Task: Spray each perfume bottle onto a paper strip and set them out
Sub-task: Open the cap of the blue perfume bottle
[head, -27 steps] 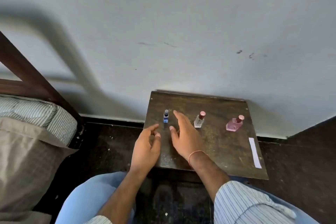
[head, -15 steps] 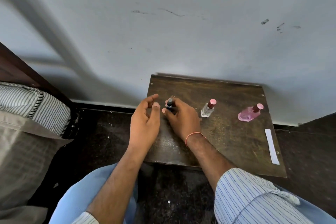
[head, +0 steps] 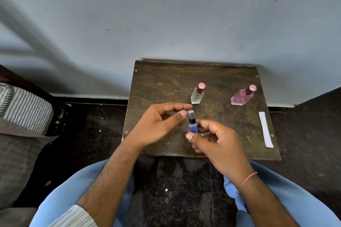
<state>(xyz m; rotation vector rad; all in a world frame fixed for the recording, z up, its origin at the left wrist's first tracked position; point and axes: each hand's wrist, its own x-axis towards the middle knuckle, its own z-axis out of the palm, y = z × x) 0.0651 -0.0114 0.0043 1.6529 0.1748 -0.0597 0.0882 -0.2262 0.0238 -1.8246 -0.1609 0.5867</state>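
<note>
My right hand [head: 219,142] holds a small blue perfume bottle [head: 193,125] upright above the front of the dark wooden table [head: 166,83]. My left hand [head: 156,125] is beside it, thumb and forefinger at the bottle's clear cap, thumb tip touching it. A clear bottle with a dark red cap [head: 197,94] stands in the middle of the table. A pink bottle [head: 241,96] stands to its right. A white paper strip [head: 265,129] lies along the table's right edge.
The table stands against a pale wall [head: 166,24]. A striped cushion and grey fabric [head: 24,108] are at the left. Dark speckled floor [head: 171,190] shows between my knees in blue trousers.
My right hand has lifted the blue bottle off the table and brought it toward me. My left hand has moved in to the bottle's cap. The view has tilted down.
</note>
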